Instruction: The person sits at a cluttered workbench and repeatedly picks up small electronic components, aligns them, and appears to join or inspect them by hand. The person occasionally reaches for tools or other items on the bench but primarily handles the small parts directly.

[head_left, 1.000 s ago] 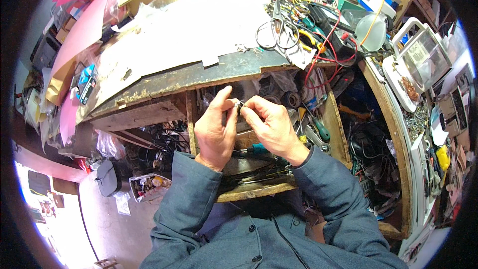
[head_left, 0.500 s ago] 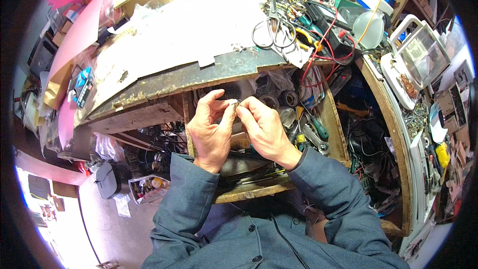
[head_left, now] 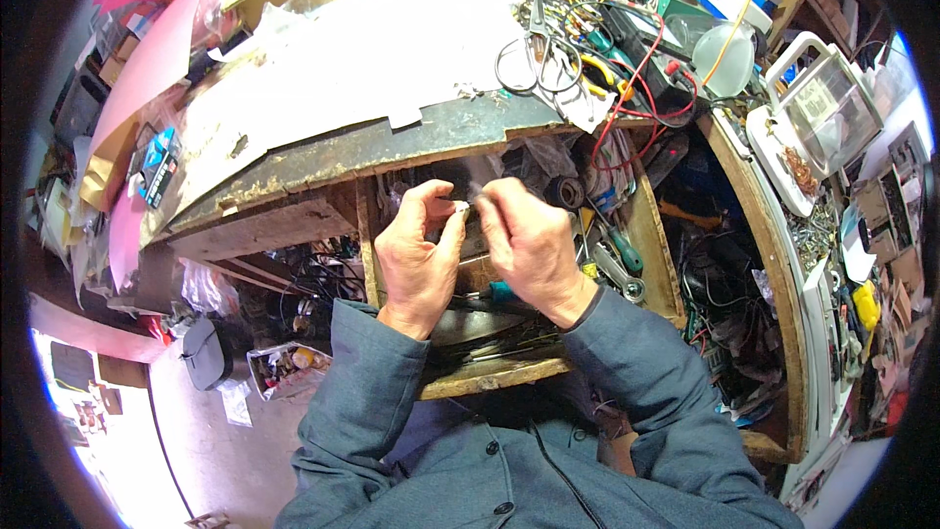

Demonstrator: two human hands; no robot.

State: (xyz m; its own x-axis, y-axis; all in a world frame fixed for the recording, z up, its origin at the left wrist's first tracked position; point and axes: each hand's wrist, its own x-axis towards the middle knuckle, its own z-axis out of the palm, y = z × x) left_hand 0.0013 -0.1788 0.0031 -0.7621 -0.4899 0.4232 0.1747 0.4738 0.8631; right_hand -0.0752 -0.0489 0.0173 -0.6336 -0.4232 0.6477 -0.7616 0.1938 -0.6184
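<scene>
Over the pulled-out drawer point(head_left: 499, 375), my left hand point(head_left: 419, 264) pinches a tiny whitish piece point(head_left: 461, 207) between thumb and forefinger; its kind is too small to tell. Beside it, my right hand point(head_left: 534, 255) is closed, thumb against curled fingers. Its fingertips are smeared by motion, and whatever they hold is hidden. A narrow gap parts the two hands. Below them in the drawer lie thin dark rods and a teal handle point(head_left: 501, 291). A green-handled tool point(head_left: 625, 250) and a ring-ended wrench point(head_left: 627, 282) lie to the right of my right hand.
White sheeting point(head_left: 362, 59) covers much of the bench beyond the drawer. Scissors point(head_left: 540, 54), yellow-handled pliers point(head_left: 599, 69) and red cables point(head_left: 641, 88) crowd its right part. A clear-lidded case point(head_left: 832, 108) stands far right. A box of oddments point(head_left: 291, 369) sits on the floor at left.
My right hand has drawn a little to the right, away from my left fingertips, and its fingers now blur. The teal handle shows between the hands. My left hand keeps its pinch.
</scene>
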